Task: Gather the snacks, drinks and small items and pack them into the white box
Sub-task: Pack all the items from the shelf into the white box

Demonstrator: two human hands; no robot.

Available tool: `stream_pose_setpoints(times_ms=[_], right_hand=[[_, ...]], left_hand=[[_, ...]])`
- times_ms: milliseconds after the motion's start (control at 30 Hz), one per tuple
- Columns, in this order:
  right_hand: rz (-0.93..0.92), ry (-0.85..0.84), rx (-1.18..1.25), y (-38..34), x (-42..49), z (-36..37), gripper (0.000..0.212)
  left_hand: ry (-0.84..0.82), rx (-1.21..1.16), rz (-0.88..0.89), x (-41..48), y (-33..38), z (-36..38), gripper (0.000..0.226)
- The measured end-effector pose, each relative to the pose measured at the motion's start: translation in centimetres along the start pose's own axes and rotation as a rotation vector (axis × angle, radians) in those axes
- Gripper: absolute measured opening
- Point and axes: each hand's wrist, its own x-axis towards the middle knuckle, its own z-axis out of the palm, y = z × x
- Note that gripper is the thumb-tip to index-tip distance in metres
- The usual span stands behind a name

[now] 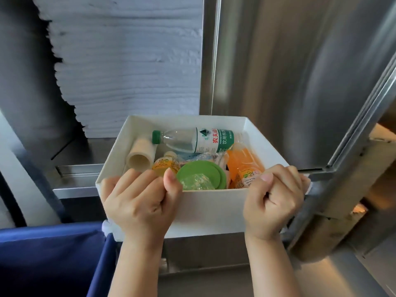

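Observation:
Both hands hold the white box point(212, 207) up by its near wall. My left hand point(137, 202) grips the near left part of the rim, thumb inside the box. My right hand point(275, 200) grips the near right corner. Inside lie a clear water bottle point(192, 139) with a green cap and green label at the back, a cream tube point(141, 156) on the left, a small yellow drink bottle point(166, 165), an orange drink bottle point(244, 166) on the right, a round green lid point(201, 175) with a wrapped item on it, and clear-wrapped snacks in the middle.
A tall stack of white sheets point(128, 67) rises behind the box. Stainless steel panels point(300, 71) and a steel frame point(342, 159) stand to the right. A steel ledge point(75, 181) lies at the left. A blue fabric bin point(51, 260) is at the lower left.

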Motion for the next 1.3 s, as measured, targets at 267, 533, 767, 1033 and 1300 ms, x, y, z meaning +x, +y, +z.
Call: stream_pose_setpoints(times_ms=[267,533,767,1033,1300], right_hand=[[-0.081,0.064,-0.183,10.1,6.1,-13.5,0.049],[-0.117,0.169,-0.508,20.8,10.5,-26.1,0.051],[-0.088,0.184,-0.719,29.6,13.0,-31.6,0.044],[-0.086,0.201,-0.809,44.9,17.0,-30.7,0.045],[-0.075,0.238,-0.779,59.0,20.8,-26.2,0.048]], left_hand=[[0.056,-0.191,-0.027,0.1,16.4,4.0,0.057],[0.049,-0.505,0.002,-0.6,32.1,11.1,0.057],[-0.027,-0.706,0.022,-2.1,42.5,19.6,0.056],[-0.043,-0.816,-0.006,-3.0,51.6,34.7,0.055],[-0.022,-0.805,0.022,-1.5,56.2,48.2,0.052]])
